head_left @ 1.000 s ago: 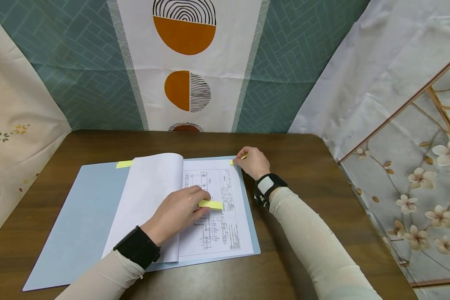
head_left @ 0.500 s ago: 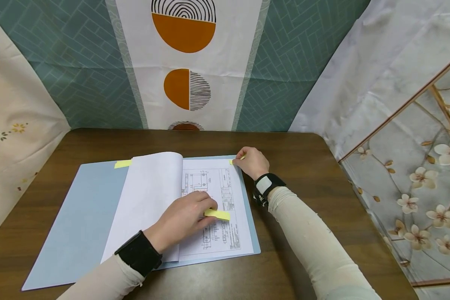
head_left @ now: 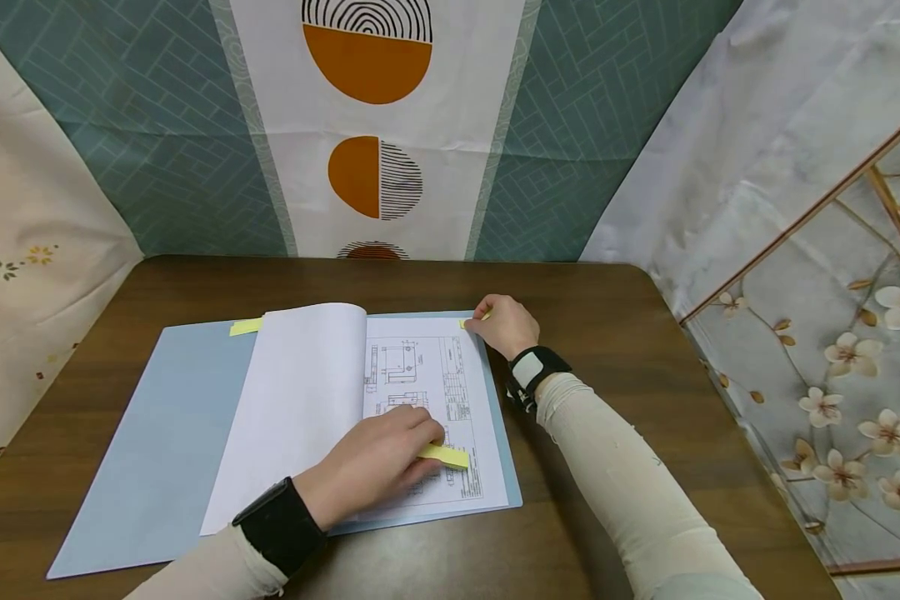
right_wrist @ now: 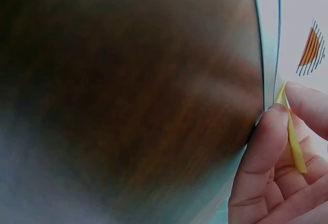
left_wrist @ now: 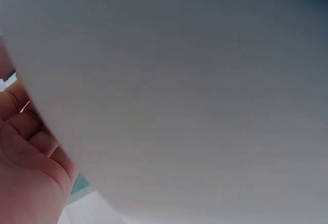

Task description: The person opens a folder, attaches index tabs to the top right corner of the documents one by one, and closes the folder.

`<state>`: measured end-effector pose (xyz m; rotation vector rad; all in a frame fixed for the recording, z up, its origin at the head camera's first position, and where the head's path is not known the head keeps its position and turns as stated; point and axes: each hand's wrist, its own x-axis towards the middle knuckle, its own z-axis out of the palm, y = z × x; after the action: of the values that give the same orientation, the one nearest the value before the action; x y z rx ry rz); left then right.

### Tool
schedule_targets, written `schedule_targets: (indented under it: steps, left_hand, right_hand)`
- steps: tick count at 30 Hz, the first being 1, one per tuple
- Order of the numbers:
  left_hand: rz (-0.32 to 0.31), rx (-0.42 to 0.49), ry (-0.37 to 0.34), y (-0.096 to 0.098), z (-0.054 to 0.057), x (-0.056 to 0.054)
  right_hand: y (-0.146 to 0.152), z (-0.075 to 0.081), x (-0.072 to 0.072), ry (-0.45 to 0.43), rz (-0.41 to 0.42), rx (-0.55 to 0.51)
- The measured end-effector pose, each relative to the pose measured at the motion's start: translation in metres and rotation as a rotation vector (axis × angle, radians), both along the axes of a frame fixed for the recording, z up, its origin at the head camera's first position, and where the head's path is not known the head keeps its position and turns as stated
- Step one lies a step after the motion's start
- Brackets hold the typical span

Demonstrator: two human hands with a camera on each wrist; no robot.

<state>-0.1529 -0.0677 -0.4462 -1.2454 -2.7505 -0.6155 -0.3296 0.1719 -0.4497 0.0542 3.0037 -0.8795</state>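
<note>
A light blue folder (head_left: 157, 433) lies spread on the table, with white sheets inside. The right-hand sheet (head_left: 427, 333) carries printed technical drawings; the blank back of a turned sheet (head_left: 300, 375) curves up at the left. My left hand (head_left: 375, 458) grips a yellow sticky-note pad (head_left: 452, 457) low over the drawings. At the top right corner of the drawing sheet, my right hand (head_left: 507, 323) pinches a narrow yellow sticky note (right_wrist: 294, 142) between thumb and forefinger. In the left wrist view, pale paper (left_wrist: 179, 101) blocks most of the left hand's grip.
Another yellow sticky note (head_left: 246, 327) sticks out at the top edge of the turned sheets. The brown wooden table (head_left: 592, 333) reaches back to a patterned green and white cloth (head_left: 570, 150). Floral cloths hang at both sides.
My left hand has slid down and to the right across the drawing sheet with the sticky-note pad, uncovering more of the upper drawings. The right hand stays at the sheet's top corner.
</note>
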Motion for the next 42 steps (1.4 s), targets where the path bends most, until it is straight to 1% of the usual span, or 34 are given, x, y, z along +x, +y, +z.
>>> schedule_targets:
  steps: [4, 10, 16, 19, 22, 24, 26, 29, 31, 32, 35, 38, 40, 42]
  left_hand:
    - [-0.027, -0.032, 0.001, 0.000, -0.001, 0.003]
    - [-0.056, -0.074, 0.004, 0.001, -0.002, 0.004]
    - [-0.083, -0.153, 0.021, 0.006, 0.001, 0.006]
    - [-0.098, -0.208, 0.015, 0.009, 0.006, 0.007]
    - [-0.108, -0.273, -0.001, 0.010, 0.018, 0.004]
    - [-0.102, -0.318, -0.012, 0.010, 0.031, -0.002]
    - [-0.082, -0.364, -0.022, 0.008, 0.045, -0.010]
    - [-0.053, -0.431, -0.060, -0.001, 0.065, -0.021]
    - [-0.039, -0.480, -0.091, -0.011, 0.073, -0.026]
    - [-0.029, -0.503, -0.111, -0.016, 0.076, -0.026]
    - [0.005, -0.582, -0.157, -0.036, 0.076, -0.023]
    - [0.027, -0.643, -0.170, -0.053, 0.069, -0.017]
    - [0.020, -0.660, -0.156, -0.059, 0.066, -0.016]
    - [0.012, -0.658, -0.122, -0.059, 0.063, -0.017]
  right_hand:
    - [-0.001, -0.001, -0.001, -0.013, 0.001, 0.008]
    - [-0.001, -0.001, -0.002, -0.011, 0.005, 0.016]
    - [0.001, -0.001, -0.002, -0.011, 0.010, 0.014]
    - [0.002, -0.001, -0.003, -0.017, 0.010, 0.017]
    - [0.003, -0.002, -0.004, -0.022, 0.008, 0.021]
    - [0.003, -0.002, -0.003, -0.023, 0.012, 0.023]
    - [0.001, -0.002, -0.002, -0.027, 0.021, 0.018]
    - [0.000, -0.002, -0.003, -0.039, 0.033, 0.011]
    - [0.000, -0.002, -0.004, -0.049, 0.033, 0.011]
    - [0.000, -0.002, -0.004, -0.053, 0.030, 0.012]
    - [-0.001, -0.001, -0.004, -0.057, 0.031, 0.008]
    - [-0.003, -0.001, -0.005, -0.046, 0.045, 0.004]
    - [-0.003, -0.001, -0.004, -0.036, 0.055, 0.006]
    - [-0.003, -0.002, -0.004, -0.032, 0.062, 0.010]
